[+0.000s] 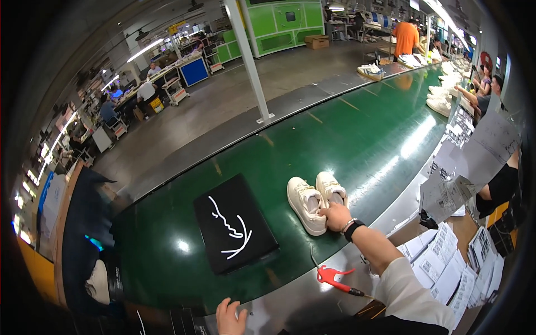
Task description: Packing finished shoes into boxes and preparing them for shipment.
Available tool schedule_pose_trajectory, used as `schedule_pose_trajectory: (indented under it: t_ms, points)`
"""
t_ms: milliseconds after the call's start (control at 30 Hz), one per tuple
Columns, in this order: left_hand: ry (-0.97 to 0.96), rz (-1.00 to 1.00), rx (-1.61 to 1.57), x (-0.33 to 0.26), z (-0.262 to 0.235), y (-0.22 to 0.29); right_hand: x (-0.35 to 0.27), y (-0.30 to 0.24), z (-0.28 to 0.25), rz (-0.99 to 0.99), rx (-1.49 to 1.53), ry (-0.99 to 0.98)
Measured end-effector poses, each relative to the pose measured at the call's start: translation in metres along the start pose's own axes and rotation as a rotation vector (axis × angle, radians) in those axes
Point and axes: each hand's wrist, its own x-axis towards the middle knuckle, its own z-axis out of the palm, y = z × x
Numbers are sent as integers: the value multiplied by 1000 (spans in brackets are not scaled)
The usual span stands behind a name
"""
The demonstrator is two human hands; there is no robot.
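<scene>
A pair of 2 cream shoes (316, 204) stands upright on the smooth green belt (268, 162), side by side with the rounded toes pointing away, right of a black box (234, 223). The right hand (337, 216) is at the heel end of the right shoe, fingers bent over the padded collar; I cannot tell whether they are clamped on it, since the hand itself covers the contact. A dark band (353, 228) circles that wrist, below which a loose, pale cloth sleeve (410, 290) covers the forearm. The left hand (231, 319) is at the lower edge, well apart from the shoes, its fingers slightly curled, with the thumb apart from them; it holds nothing visible. The box is a flat, matte rectangle with crisp corners, its lid marked by thin, curving white strokes. Between the right forearm and the box, a glossy red air gun (329, 274) with a slim bent metal nozzle lies by the grey metal edge (312, 290) of the belt. The belt's sheen throws back long white streaks of light. At right, flat paper sheets (438, 257) overlap in loose, sharp-cornered piles.
</scene>
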Motion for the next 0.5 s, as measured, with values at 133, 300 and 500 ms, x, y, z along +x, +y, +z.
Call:
schedule_pose_trajectory:
  t_ms: [133, 300, 500]
  points:
    - [-16, -150, -34, -22, -12, -4, -5, -42, -5, -116, 164, 290]
    - [104, -125, -49, -24, -30, 6, -3, -145, -34, -401, 308, 516]
    - [161, -63, -1, -25, -52, 24, 10, -239, -1, -580, 236, 507]
